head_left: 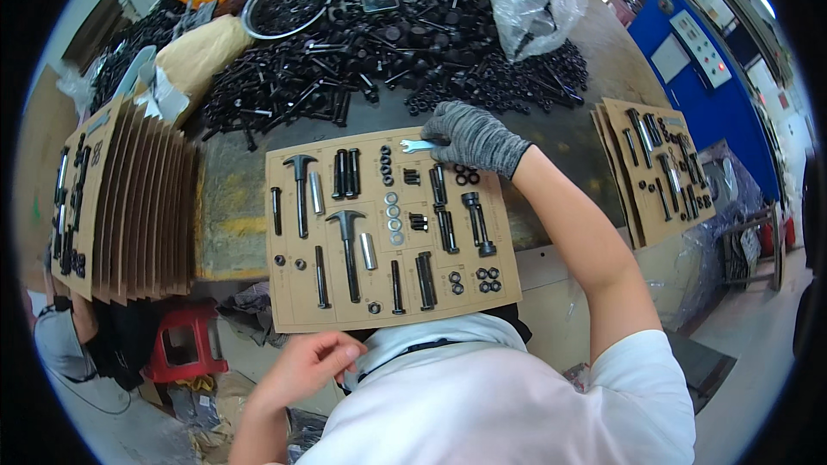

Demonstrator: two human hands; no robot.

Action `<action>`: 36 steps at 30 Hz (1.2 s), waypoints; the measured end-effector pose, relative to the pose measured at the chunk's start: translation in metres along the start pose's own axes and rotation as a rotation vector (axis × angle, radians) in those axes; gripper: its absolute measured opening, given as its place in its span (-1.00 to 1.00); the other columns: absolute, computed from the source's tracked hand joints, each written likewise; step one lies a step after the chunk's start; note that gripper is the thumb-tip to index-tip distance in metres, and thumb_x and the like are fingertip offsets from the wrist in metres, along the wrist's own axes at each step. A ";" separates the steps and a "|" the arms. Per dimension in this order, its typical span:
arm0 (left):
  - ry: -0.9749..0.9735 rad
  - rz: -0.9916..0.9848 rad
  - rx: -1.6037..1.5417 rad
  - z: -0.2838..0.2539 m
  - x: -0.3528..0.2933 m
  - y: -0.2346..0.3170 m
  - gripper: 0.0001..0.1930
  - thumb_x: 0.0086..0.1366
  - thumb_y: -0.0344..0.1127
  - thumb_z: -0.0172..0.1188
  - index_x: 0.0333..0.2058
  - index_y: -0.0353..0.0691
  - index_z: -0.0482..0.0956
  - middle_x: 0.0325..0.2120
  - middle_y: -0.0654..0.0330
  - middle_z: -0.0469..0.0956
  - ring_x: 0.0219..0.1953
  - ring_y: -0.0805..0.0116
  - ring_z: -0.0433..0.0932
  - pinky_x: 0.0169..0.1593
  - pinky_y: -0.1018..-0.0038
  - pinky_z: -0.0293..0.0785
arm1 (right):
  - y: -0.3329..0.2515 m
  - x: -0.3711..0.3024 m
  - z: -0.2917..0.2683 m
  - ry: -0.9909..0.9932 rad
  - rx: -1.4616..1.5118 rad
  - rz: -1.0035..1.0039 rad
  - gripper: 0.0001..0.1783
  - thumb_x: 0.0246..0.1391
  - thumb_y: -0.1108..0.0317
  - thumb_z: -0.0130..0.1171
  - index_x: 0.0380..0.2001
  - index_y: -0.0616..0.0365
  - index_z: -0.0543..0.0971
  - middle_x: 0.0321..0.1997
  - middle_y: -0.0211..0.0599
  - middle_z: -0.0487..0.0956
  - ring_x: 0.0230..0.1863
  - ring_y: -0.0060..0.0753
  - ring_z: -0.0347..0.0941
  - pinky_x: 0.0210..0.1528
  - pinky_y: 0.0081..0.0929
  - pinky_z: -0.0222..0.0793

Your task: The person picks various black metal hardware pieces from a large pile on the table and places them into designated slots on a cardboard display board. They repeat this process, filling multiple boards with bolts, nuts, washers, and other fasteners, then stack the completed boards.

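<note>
A cardboard board (405, 293) lies before me at the table's near edge, overhanging toward my waist. Rows of black bolts (347, 174), nuts, silver washers (394, 213), silver sleeves (369, 251) and two T-headed bolts (346, 245) are laid out on it. My right hand (472, 133), in a grey knitted glove, grips a small open-end wrench (418, 145) at the board's top edge; its jaw sticks out to the left and the rest is hidden. My left hand (306, 368) is bare, just below the board's lower left edge, fingers loosely bent with nothing visible in them.
Beyond the board spreads a heap of black bolts and nuts (370, 60) with a round metal tray (284, 4) and plastic bags (538, 9). Upright filled boards (129, 207) stand at left, more (659, 164) at right. A red stool (185, 344) and another person (77, 327) are lower left.
</note>
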State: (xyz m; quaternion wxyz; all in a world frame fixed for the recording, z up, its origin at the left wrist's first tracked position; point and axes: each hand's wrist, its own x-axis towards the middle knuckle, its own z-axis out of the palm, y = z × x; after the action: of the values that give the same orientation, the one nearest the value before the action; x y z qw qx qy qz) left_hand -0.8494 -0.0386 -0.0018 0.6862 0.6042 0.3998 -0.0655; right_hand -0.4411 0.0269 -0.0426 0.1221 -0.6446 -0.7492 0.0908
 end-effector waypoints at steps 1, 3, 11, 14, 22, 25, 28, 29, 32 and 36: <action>0.002 -0.090 -0.091 0.005 -0.001 -0.018 -0.78 0.41 -0.28 0.08 -0.16 -0.31 0.61 -0.52 0.32 0.54 -0.56 0.68 0.38 -0.57 0.71 0.24 | 0.002 0.004 0.000 -0.053 -0.032 -0.040 -0.69 -0.04 0.25 0.29 -0.21 0.13 0.64 -0.21 -0.23 0.55 -0.10 -0.19 0.48 0.04 -0.32 0.41; 0.066 -0.139 -0.400 0.019 0.005 -0.056 -0.77 0.41 -0.28 0.09 -0.11 -0.33 0.57 -0.54 0.33 0.47 -0.60 0.66 0.30 -0.60 0.71 0.17 | 0.007 0.009 0.003 -0.055 -0.007 -0.058 -0.70 -0.05 0.25 0.28 -0.22 0.13 0.65 -0.23 -0.23 0.54 -0.12 -0.18 0.47 0.02 -0.31 0.42; -0.056 -0.005 -0.837 0.047 0.048 -0.069 -0.75 0.37 -0.35 0.14 -0.04 -0.34 0.50 -0.30 0.21 0.57 -0.39 0.59 0.48 -0.48 0.72 0.36 | 0.003 0.015 0.002 -0.034 0.084 0.000 -0.68 0.05 0.25 0.24 -0.14 0.16 0.62 -0.19 -0.18 0.56 -0.06 -0.17 0.49 0.06 -0.33 0.42; 0.109 0.001 -0.904 0.063 0.055 -0.052 -0.75 0.39 -0.38 0.10 -0.03 -0.38 0.49 -0.24 0.15 0.58 -0.28 0.47 0.59 -0.32 0.66 0.59 | 0.007 0.028 0.012 0.001 0.160 -0.013 -0.67 0.15 0.23 0.17 -0.07 0.14 0.61 -0.10 -0.13 0.58 -0.02 -0.17 0.51 0.09 -0.29 0.41; 0.197 0.109 -0.931 0.068 0.051 -0.047 -0.72 0.39 -0.46 0.04 0.05 -0.37 0.42 -0.10 0.07 0.58 -0.03 0.30 0.59 -0.04 0.55 0.63 | 0.002 0.058 0.004 -0.280 0.465 0.183 -0.66 0.07 0.35 0.13 -0.07 0.14 0.62 -0.13 -0.20 0.65 -0.08 -0.38 0.53 0.07 -0.39 0.40; 0.174 0.125 -0.910 0.062 0.050 -0.051 -0.71 0.38 -0.48 0.05 0.05 -0.37 0.42 -0.09 0.06 0.58 -0.03 0.28 0.60 -0.04 0.55 0.63 | 0.001 0.054 -0.001 -0.265 0.534 0.244 -0.66 -0.01 0.41 0.17 -0.11 0.09 0.66 -0.20 -0.18 0.68 -0.14 -0.34 0.58 0.00 -0.37 0.44; 0.120 0.149 -0.864 0.050 0.049 -0.049 -0.71 0.36 -0.46 0.08 0.04 -0.37 0.44 -0.10 0.05 0.59 -0.08 0.29 0.62 -0.07 0.56 0.64 | 0.011 0.041 -0.003 -0.227 0.601 0.275 -0.67 0.01 0.44 0.19 -0.10 0.09 0.66 -0.20 -0.21 0.68 -0.16 -0.34 0.57 0.01 -0.38 0.44; 0.092 0.161 -0.839 0.045 0.048 -0.044 -0.71 0.36 -0.45 0.10 0.04 -0.38 0.44 -0.11 0.05 0.60 -0.09 0.30 0.63 -0.08 0.57 0.64 | 0.018 0.035 -0.005 -0.194 0.613 0.288 -0.69 0.03 0.47 0.19 -0.11 0.08 0.67 -0.21 -0.23 0.68 -0.19 -0.38 0.55 -0.01 -0.40 0.45; 0.063 0.168 -0.758 0.033 0.048 -0.021 -0.74 0.37 -0.44 0.09 -0.01 -0.40 0.50 -0.16 0.05 0.62 -0.10 0.35 0.63 -0.06 0.58 0.61 | 0.019 0.016 -0.026 -0.172 0.538 0.360 -0.68 0.08 0.48 0.15 -0.07 0.11 0.65 -0.16 -0.27 0.66 -0.11 -0.43 0.52 0.09 -0.40 0.40; 0.001 0.173 -0.646 0.018 0.055 0.005 -0.73 0.36 -0.42 0.11 -0.01 -0.40 0.49 -0.15 0.07 0.62 -0.12 0.35 0.63 -0.07 0.59 0.61 | 0.037 -0.009 -0.047 -0.068 0.717 0.426 -0.70 0.09 0.53 0.13 -0.09 0.19 0.64 -0.19 -0.28 0.66 -0.17 -0.50 0.52 0.02 -0.48 0.43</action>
State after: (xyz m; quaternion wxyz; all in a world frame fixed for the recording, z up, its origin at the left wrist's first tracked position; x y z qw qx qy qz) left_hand -0.8011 -0.0319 -0.0332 0.8449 0.3872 0.3477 0.1235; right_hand -0.3905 0.0225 -0.0098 0.2926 -0.6984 -0.5239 0.3901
